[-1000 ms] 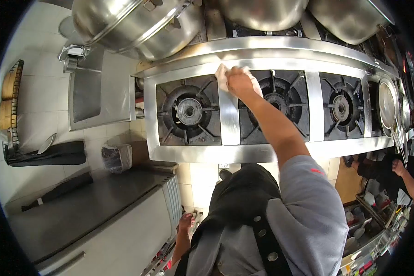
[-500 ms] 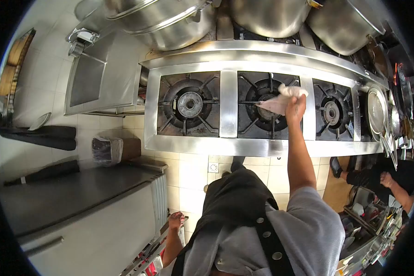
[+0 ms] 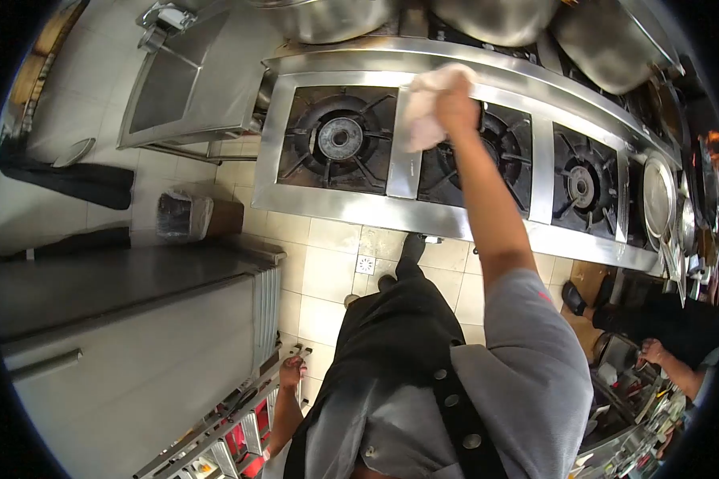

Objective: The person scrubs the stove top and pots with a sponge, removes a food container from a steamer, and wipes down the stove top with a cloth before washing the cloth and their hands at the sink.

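My right hand (image 3: pixel 456 108) is closed on a pale cloth (image 3: pixel 425 112). The cloth lies over the back part of the steel divider (image 3: pixel 404 177) between the left and middle burners, near the stove's (image 3: pixel 335 201) back edge. It partly covers the middle burner (image 3: pixel 499 142), and my forearm crosses in front of that burner. The left burner (image 3: pixel 339 138) shows its black grate fully. Low on my left side, my left hand (image 3: pixel 291 372) has its fingers curled beside a metal ladder-like frame (image 3: pixel 252 431). What those fingers hold, if anything, is too small to make out.
Large steel pots (image 3: pixel 495 20) line the back. Strainers (image 3: pixel 657 195) stand at the stove's right end. A steel counter (image 3: pixel 136 339) is on my left, with a box (image 3: pixel 225 217) beyond it. At right, another person's hand (image 3: pixel 653 351) is near a utensil-filled cart (image 3: pixel 615 371).
My right hand has carried the cloth leftward and back, from over the middle burner to the divider. The view has shifted, with the stove higher in the picture. My left hand stays low.
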A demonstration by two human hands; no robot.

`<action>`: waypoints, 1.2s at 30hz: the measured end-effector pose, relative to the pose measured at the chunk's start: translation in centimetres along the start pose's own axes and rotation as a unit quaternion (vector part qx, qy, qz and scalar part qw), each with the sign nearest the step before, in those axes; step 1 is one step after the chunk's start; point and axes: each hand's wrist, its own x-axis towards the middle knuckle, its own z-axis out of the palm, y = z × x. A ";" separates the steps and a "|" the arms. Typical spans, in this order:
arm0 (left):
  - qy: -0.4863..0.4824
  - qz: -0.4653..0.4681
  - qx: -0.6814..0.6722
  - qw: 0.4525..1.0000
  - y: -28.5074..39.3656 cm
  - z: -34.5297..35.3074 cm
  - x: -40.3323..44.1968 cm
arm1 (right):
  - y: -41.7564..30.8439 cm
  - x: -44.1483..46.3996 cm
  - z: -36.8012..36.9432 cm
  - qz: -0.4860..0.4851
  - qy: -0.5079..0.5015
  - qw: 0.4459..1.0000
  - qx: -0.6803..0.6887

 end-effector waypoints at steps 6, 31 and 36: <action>0.057 0.104 0.171 0.978 2.8 0.4 -5.8 | 5.3 -9.4 12.2 -0.306 -0.003 0.920 -0.245; -0.107 0.154 0.289 0.939 9.0 1.4 1.8 | 18.2 -25.3 -4.7 -0.128 0.020 0.982 -0.139; -0.014 0.179 0.275 0.945 11.0 4.1 -3.3 | 25.8 -22.8 -9.0 -0.158 0.010 0.975 -0.157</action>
